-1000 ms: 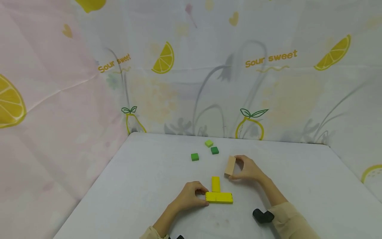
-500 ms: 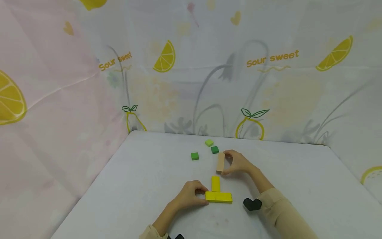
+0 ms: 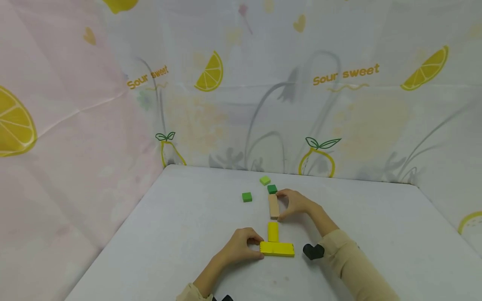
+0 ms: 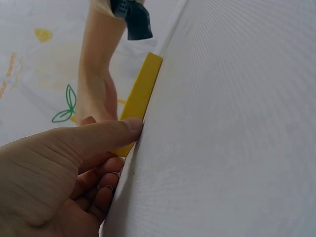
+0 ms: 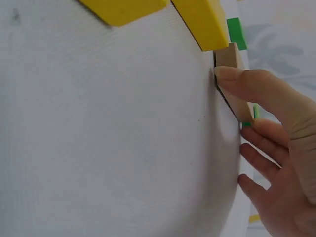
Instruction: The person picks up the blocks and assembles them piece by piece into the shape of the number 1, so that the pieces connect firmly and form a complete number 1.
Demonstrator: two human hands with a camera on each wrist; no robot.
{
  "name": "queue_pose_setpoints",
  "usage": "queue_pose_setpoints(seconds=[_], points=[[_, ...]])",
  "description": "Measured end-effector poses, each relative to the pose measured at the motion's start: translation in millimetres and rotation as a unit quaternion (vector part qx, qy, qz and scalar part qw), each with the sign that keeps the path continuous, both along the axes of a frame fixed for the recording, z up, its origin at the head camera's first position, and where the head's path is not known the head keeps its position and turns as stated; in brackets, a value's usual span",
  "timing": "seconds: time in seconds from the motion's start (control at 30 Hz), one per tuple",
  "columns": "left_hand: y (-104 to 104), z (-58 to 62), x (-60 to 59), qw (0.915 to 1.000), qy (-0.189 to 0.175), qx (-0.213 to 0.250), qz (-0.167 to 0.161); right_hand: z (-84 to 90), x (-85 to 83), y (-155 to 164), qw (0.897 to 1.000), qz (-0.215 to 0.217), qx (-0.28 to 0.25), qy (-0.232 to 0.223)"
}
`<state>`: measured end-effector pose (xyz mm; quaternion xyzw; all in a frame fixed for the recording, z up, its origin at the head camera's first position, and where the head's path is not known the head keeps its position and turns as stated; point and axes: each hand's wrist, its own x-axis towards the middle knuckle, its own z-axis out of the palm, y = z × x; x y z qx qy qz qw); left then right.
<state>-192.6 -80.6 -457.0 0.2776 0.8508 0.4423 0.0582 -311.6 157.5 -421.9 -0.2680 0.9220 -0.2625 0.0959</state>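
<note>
In the head view my left hand (image 3: 240, 246) pinches the left end of a long yellow block (image 3: 277, 249), which lies crosswise on the white table. A second yellow block (image 3: 273, 232) points away from its far side, forming a T. Beyond that one, a plain wooden block (image 3: 274, 206) lies lengthwise between the thumb and finger of my right hand (image 3: 298, 203). The right wrist view shows the thumb on the near end of the wooden block (image 5: 237, 101). From the left wrist view, the thumb lies over the end of the yellow block (image 4: 142, 89).
Past the wooden block sit a dark green block (image 3: 272, 189), a light green block (image 3: 265, 180) and a mid-green block (image 3: 247, 197). A lemon-print cloth (image 3: 233, 104) hangs behind the white table (image 3: 158, 251).
My right hand has carried the wooden block leftward, in line with the upright of the yellow T and close to the dark green block. My left hand stays on the yellow block.
</note>
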Motion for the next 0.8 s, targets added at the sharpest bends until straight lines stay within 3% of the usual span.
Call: queue_pose_setpoints(seconds=[0.17, 0.37, 0.47, 0.8], points=[[-0.2, 0.2, -0.7, 1.0000, 0.001, -0.003, 0.000, 10.7, -1.3, -4.9, 0.998, 0.010, 0.048, -0.026], [-1.4, 0.0, -0.6, 1.0000, 0.001, -0.001, -0.001, 9.9, -5.8, -8.9, 0.999, 0.047, -0.014, 0.003], [-1.5, 0.1, -0.7, 1.0000, 0.000, 0.000, 0.000, 7.5, -7.2, -14.8, 0.999, 0.050, -0.010, 0.019], [-0.5, -2.2, -1.2, 1.0000, -0.007, 0.004, -0.001, 8.5, -8.6, -24.3, 0.995, -0.029, 0.091, -0.036]])
